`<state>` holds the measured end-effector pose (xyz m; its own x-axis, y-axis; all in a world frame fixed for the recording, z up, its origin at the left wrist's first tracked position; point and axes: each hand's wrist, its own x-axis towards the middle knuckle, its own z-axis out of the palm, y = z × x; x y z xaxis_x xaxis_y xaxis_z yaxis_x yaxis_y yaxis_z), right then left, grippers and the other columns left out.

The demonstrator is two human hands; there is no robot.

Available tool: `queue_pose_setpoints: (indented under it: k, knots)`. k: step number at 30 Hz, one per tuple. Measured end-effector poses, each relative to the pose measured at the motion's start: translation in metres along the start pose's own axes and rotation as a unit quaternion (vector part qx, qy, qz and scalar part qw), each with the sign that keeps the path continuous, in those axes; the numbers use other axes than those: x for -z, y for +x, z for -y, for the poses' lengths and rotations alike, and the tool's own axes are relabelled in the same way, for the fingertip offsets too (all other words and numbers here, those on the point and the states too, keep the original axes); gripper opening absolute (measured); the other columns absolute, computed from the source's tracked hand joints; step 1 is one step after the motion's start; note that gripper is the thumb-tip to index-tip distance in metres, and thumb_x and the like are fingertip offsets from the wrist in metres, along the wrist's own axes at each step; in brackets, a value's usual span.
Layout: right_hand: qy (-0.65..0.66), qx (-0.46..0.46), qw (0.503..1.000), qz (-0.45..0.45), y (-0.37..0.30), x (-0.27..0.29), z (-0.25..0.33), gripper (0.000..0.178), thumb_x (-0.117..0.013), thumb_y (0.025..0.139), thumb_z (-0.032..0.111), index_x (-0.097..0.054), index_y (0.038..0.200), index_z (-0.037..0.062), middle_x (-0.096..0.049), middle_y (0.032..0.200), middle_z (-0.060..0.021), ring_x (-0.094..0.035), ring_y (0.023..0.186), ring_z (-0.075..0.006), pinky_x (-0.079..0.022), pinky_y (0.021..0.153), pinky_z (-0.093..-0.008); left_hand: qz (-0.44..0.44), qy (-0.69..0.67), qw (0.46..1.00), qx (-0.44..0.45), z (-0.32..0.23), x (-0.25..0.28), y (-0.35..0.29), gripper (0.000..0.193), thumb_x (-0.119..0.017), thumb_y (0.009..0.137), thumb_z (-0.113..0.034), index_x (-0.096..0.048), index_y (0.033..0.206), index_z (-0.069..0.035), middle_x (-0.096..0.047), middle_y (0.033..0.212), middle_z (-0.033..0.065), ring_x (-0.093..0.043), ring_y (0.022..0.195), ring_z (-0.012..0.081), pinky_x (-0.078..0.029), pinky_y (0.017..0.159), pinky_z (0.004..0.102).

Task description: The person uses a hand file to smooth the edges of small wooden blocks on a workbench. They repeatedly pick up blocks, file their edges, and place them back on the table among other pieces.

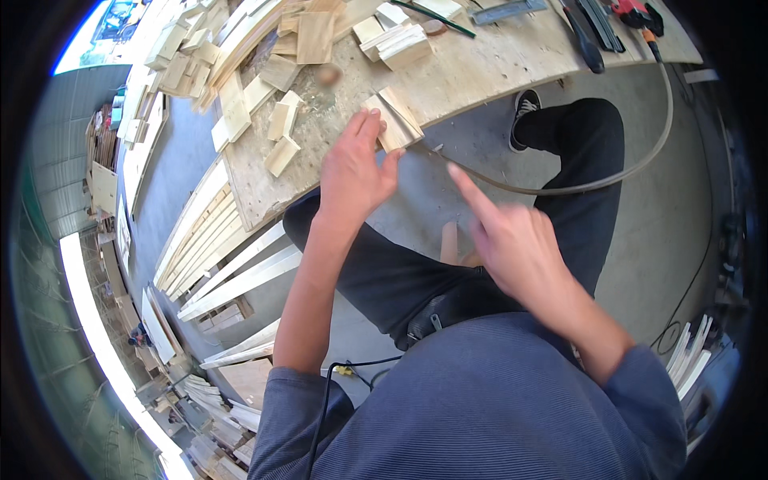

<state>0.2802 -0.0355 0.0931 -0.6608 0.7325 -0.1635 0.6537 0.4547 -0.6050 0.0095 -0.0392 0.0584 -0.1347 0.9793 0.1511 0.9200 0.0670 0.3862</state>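
At the near edge of the workbench (472, 84), my left hand (352, 172) holds a small pale wood block (401, 122) with thumb and fingertips. The block lies on the bench top, and a dark slanted line crosses it; I cannot tell whether it is one piece or two. My right hand (512, 240) is in the air above my lap, apart from the block and slightly blurred. Its index finger stretches toward the bench edge while the other fingers curl in. Nothing shows in it.
Loose wood offcuts (280, 72) cover the bench's left side, with stacked blocks (402, 46) farther back. A chisel-like tool (590, 54) lies far right. An air hose (592, 187) loops down past my knee. Long boards (204, 232) lean at the left.
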Motion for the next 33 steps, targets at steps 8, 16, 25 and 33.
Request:
queue_pose_setpoints:
  k: [8, 16, 25, 33]
  knots:
    - [-0.024, 0.010, 1.000, 0.002, -0.003, -0.009, 0.001, 0.074, -0.071, 0.100, 0.015, -0.050, 0.171, 0.0128, -0.075, 0.076, -0.0210, -0.076, 0.070, -0.0422, -0.063, 0.068, -0.0533, 0.032, 0.028, 0.999, 0.030, -0.003, 0.007, -0.001, 0.048, -0.089, 0.090, -0.020, -0.072, 0.129, 0.002, -0.074, 0.133, 0.0181, -0.073, 0.122, 0.0448, -0.060, 0.100, 0.0502]
    - [-0.078, 0.066, 0.993, -0.059, 0.041, -0.037, -0.006, 0.072, -0.066, 0.100, 0.009, -0.049, 0.171, 0.0072, -0.073, 0.074, -0.0207, -0.074, 0.067, -0.0417, -0.062, 0.066, -0.0520, 0.034, 0.014, 0.999, 0.013, -0.005, 0.007, 0.004, 0.044, -0.089, 0.089, -0.018, -0.072, 0.125, 0.001, -0.074, 0.133, 0.0186, -0.072, 0.124, 0.0439, -0.060, 0.103, 0.0489]
    - [0.028, 0.029, 0.995, -0.096, -0.036, 0.012, -0.003, 0.086, -0.073, 0.095, 0.008, -0.047, 0.176, 0.0218, -0.072, 0.078, -0.0152, -0.072, 0.065, -0.0350, -0.060, 0.064, -0.0474, 0.030, 0.024, 0.998, 0.044, -0.014, 0.006, 0.002, 0.052, -0.090, 0.088, -0.022, -0.070, 0.132, -0.001, -0.072, 0.128, 0.0169, -0.073, 0.115, 0.0433, -0.061, 0.096, 0.0510]
    - [0.198, -0.008, 0.952, -0.234, -0.022, 0.040, -0.015, 0.071, -0.059, 0.109, 0.000, -0.045, 0.177, 0.0159, -0.060, 0.075, -0.0111, -0.058, 0.058, -0.0181, -0.053, 0.065, -0.0303, -0.135, 0.009, 0.991, -0.006, -0.005, 0.007, -0.013, 0.044, -0.088, 0.095, -0.019, -0.074, 0.133, -0.004, -0.078, 0.121, 0.0171, -0.078, 0.109, 0.0391, -0.063, 0.092, 0.0449]
